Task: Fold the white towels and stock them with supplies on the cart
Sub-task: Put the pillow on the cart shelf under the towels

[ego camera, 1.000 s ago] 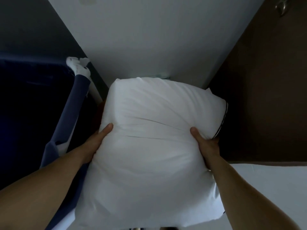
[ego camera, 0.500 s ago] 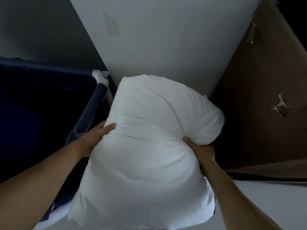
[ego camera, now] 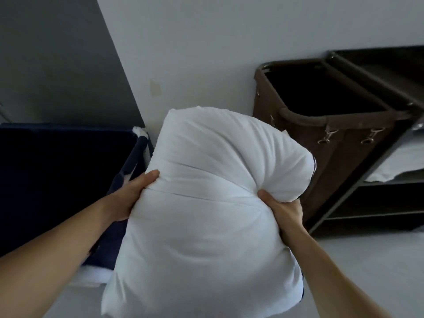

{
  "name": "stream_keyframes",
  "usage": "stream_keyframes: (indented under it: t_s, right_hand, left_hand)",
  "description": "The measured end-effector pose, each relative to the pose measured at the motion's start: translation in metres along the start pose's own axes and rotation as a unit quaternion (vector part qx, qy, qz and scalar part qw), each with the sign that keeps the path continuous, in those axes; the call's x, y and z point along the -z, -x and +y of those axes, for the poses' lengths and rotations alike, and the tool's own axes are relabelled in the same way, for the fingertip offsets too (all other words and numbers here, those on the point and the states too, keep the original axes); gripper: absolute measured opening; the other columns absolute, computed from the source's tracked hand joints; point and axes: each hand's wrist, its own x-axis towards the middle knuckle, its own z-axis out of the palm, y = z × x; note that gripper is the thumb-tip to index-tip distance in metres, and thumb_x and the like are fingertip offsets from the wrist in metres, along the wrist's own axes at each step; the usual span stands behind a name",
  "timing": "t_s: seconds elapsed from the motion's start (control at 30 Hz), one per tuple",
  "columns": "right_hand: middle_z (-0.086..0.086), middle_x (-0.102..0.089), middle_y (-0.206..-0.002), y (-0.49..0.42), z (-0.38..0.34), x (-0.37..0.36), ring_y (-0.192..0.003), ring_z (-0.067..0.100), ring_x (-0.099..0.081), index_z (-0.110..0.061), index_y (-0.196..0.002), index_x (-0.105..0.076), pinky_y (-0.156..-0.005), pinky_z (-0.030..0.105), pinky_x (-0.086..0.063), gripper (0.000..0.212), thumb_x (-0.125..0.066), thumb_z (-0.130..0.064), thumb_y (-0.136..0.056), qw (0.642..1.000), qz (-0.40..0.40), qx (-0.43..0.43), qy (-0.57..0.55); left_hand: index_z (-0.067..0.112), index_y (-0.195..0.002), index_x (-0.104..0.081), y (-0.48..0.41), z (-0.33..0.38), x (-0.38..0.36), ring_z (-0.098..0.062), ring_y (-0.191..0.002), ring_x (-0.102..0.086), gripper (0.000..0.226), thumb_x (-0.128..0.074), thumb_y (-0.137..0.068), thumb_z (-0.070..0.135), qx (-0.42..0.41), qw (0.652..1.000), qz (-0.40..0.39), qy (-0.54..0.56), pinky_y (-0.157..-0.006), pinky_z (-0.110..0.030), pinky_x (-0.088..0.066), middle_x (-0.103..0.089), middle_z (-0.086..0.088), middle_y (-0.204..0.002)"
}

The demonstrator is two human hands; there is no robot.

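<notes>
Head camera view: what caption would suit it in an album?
Left hand and right hand grip a white pillow between a dark blue bin and a brown hamper.

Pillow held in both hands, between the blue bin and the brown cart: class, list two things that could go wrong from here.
1. The pillow is bulky and blocks the view downward, so the person may bump the blue bin.
2. The left hand and right hand grip only bunched fabric at its sides; it could slip toward the floor or the open brown bag.
</notes>
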Motion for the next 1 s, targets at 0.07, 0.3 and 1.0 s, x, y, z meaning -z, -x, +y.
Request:
stream_keyframes:
  t_s: [0.07, 0.3, 1.0]
  right_hand:
    - [-0.014, -0.072, -0.098, 0.027, 0.002, 0.037, -0.089, 0.009, -0.069, -0.029, -0.109, -0.066, -0.072, 0.026, -0.054, 0.088, -0.096, -0.058, -0.032, 1.0, 0.008, 0.001, -0.002]
    - [-0.01, -0.073, -0.093, 0.081, 0.003, 0.189, -0.084, 0.01, -0.07, -0.027, -0.103, -0.066, -0.061, 0.021, -0.05, 0.07, -0.099, -0.043, -0.043, 0.998, 0.06, 0.026, 0.002]
    - [-0.019, -0.064, -0.1, -0.065, -0.017, 0.605, -0.085, -0.006, -0.057, -0.03, -0.12, -0.06, -0.068, 0.017, -0.047, 0.082, -0.098, -0.043, -0.049, 0.984, 0.157, 0.066, 0.051]
  left_hand:
    - [0.025, -0.136, -0.055, 0.024, -0.016, -0.02, -0.023, -0.104, -0.071, 0.064, -0.058, -0.079, 0.052, -0.001, 1.0, -0.013, 0.002, -0.075, -0.035, -0.056, -0.072, -0.005, -0.119]
    - [0.021, -0.133, -0.058, 0.072, -0.051, -0.142, -0.031, -0.104, -0.071, 0.075, -0.074, -0.068, 0.054, 0.013, 0.996, -0.089, 0.0, -0.07, -0.036, -0.061, -0.072, -0.012, -0.118]
    - [0.019, -0.131, -0.06, 0.003, -0.11, -0.595, -0.024, -0.091, -0.074, 0.063, -0.067, -0.073, 0.042, 0.065, 0.988, -0.135, 0.044, -0.058, -0.032, -0.06, -0.075, -0.009, -0.109]
